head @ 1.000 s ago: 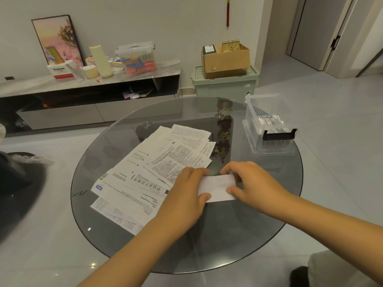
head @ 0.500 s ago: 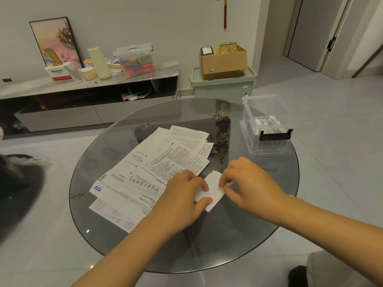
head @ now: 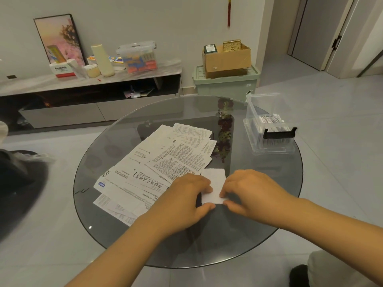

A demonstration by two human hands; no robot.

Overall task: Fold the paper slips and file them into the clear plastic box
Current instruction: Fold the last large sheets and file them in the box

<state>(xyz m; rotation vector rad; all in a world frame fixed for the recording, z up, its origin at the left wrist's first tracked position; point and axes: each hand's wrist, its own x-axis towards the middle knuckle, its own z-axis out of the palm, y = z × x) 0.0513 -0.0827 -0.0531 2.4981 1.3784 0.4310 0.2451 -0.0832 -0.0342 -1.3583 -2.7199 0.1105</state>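
A small folded white paper slip lies on the round glass table, standing lengthwise away from me. My left hand pinches its near left edge and my right hand pinches its near right edge. To the left spreads a pile of several printed paper slips, unfolded and overlapping. The clear plastic box sits at the table's far right, lid off, with several folded slips standing inside behind a black clip.
A low TV cabinet with a picture, bottle and storage tub runs along the back wall. A green bin carrying a cardboard box stands beyond the table. A dark object sits on the floor at left.
The slip has been turned from lying crosswise to pointing away from me. Both hands shifted to its near end and now pinch it there.
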